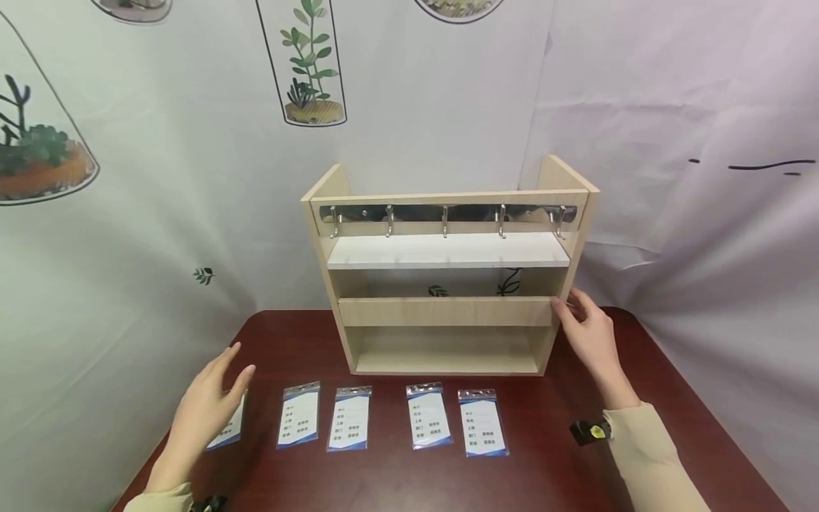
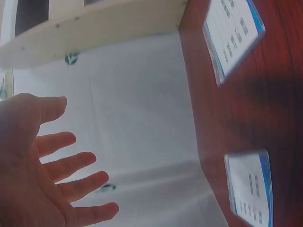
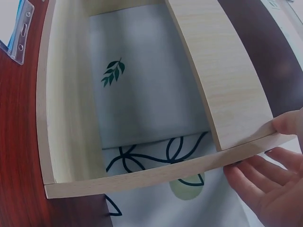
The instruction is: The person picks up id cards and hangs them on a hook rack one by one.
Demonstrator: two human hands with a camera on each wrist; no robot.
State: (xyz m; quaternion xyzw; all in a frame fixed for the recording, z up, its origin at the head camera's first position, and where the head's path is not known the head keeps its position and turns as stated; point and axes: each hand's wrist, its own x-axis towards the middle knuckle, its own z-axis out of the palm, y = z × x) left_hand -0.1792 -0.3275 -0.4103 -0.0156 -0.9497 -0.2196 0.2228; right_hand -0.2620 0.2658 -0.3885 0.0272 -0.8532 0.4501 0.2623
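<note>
A light wooden shelf rack (image 1: pixel 444 313) with a row of metal hooks (image 1: pixel 445 220) stands upright on the table. At its right side my right hand (image 1: pixel 589 334) grips the side panel. The right wrist view shows the thumb at the front by the crossboard (image 3: pixel 227 71) and the other fingers (image 3: pixel 246 184) against the outer face. My left hand (image 1: pixel 206 402) is held in the air at the left, fingers spread and holding nothing. In the head view it partly covers the leftmost name badge (image 1: pixel 232 427). More badges (image 1: pixel 298 416) lie in a row before the rack.
The dark red wooden table (image 1: pixel 397 483) has its edges at left and right. Behind it hangs a pale printed cloth (image 1: pixel 435 107) with plant drawings. A white shelf board (image 1: pixel 448 250) spans the rack below the hooks.
</note>
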